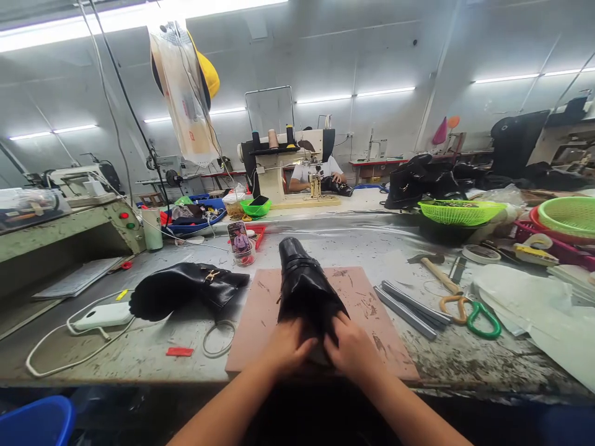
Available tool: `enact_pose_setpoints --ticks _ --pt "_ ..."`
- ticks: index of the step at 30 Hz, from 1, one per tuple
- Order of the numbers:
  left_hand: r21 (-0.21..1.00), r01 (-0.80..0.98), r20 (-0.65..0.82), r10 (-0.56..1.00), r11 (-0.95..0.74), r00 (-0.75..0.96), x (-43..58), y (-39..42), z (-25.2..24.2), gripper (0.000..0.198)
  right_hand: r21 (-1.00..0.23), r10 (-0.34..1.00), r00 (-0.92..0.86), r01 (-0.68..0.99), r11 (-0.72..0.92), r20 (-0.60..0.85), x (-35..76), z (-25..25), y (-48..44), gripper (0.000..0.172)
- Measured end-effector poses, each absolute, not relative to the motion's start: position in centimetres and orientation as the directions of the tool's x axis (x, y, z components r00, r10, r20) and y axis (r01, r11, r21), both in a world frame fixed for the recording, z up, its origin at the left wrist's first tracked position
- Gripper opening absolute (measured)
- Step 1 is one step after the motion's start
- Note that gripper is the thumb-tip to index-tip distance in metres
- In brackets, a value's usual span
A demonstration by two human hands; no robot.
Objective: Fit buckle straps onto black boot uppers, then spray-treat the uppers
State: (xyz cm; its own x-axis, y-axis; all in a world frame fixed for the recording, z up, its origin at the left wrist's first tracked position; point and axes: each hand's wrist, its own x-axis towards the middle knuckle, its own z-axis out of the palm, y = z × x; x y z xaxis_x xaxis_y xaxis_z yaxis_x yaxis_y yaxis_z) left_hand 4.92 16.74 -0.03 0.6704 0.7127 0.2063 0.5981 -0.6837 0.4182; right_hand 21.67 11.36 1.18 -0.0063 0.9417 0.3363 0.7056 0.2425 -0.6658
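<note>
A black leather boot upper (304, 279) lies on a pinkish board (357, 297), its toe end pointing away from me and its wide opening towards me. My left hand (288, 344) grips the near left edge of the opening, with the fingertips hidden in the dark leather. On the near right edge, my right hand (351, 344) is closed on the same upper, fingers partly hidden. Left of the board rests another black boot upper (190, 285) with a gold buckle. A roll of tape (219, 339) sits between that upper and the board.
Right of the board lie grey strips (411, 310), scissors with orange and green handles (483, 319) and a hammer (439, 272). A phone (239, 238) stands behind. At left are a white power bank (103, 316) with cable and a red strip (179, 352). Across, a person (334, 170) sits at a sewing machine.
</note>
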Motion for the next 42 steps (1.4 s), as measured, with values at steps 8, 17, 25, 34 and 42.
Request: enact_pose_setpoints --ticks 8,17,25,34,42 --pt "0.686 0.707 0.000 0.972 -0.172 0.237 7.4 16.0 0.6 0.027 -0.320 0.984 -0.082 0.939 0.129 0.156 22.0 0.5 10.8 0.023" --pt "0.634 0.755 -0.107 0.948 -0.167 0.300 8.1 16.0 0.2 0.020 -0.523 0.998 -0.058 0.851 0.050 0.002 26.5 0.3 12.0 0.024" --pt "0.593 0.788 -0.079 0.962 -0.166 0.262 8.0 16.6 0.0 0.019 -0.583 0.998 -0.042 0.812 0.006 -0.048 26.8 0.3 12.6 0.021" --pt "0.519 0.825 -0.008 0.964 -0.224 0.267 7.9 15.8 -0.3 0.006 -0.592 0.999 -0.029 0.806 -0.002 -0.043 26.5 -0.6 12.1 0.020" --pt "0.364 0.891 0.016 0.958 -0.271 0.285 8.0 15.4 -0.4 0.014 -0.552 0.999 0.005 0.834 -0.022 -0.033 25.9 -0.4 11.7 0.020"
